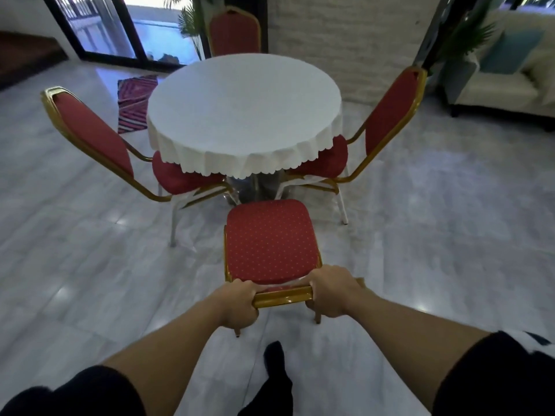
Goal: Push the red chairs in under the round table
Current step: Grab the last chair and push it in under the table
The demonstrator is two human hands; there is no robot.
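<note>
A round table point(244, 115) under a white cloth stands in the middle. The near red chair point(270, 238), gold-framed, stands just in front of it, its seat fully outside the cloth's edge. My left hand point(238, 303) and my right hand point(332, 291) both grip the gold top rail of its backrest. The left red chair point(90, 130) and the right red chair point(390, 112) have their seats partly under the cloth. A far red chair point(234, 31) stands behind the table.
Glossy grey tile floor all around. A patterned rug point(135, 100) lies left of the table. A cream sofa point(510, 79) and a potted plant point(459, 55) stand at the right, glass doors point(120, 31) at the back left. My black-socked foot point(277, 370) is below the chair.
</note>
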